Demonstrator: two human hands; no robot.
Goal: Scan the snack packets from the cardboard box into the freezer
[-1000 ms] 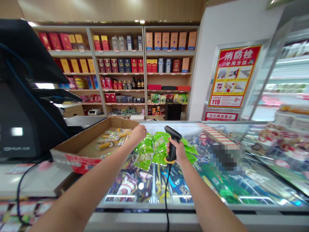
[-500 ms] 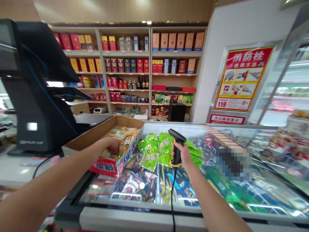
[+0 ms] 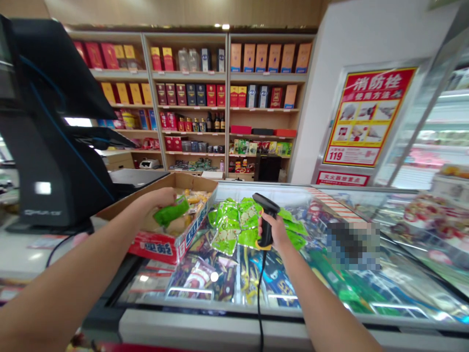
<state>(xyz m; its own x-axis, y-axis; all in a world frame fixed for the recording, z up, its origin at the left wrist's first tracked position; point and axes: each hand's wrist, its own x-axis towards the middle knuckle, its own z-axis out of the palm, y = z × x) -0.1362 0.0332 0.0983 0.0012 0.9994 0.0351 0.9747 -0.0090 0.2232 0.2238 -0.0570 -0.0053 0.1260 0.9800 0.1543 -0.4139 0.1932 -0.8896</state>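
My left hand is closed on a small green packet, held over the open cardboard box. Inside that box lie yellow wrapped snack packs. My right hand grips a black barcode scanner with yellow trim, its head pointing up and to the left. From its handle a cord runs down past the front edge. Bright green snack bags are spread on the freezer's glass top, left of and behind the scanner.
The chest freezer shows frozen goods through its glass. A checkout terminal stands at the left. Behind are shelves of boxed bottles. A red fire-hydrant notice hangs on the right wall. One patch on the freezer top is pixelated.
My left hand has risen out of the box's contents, and a green packet now shows in it. The right hand still holds the scanner in nearly the same place.
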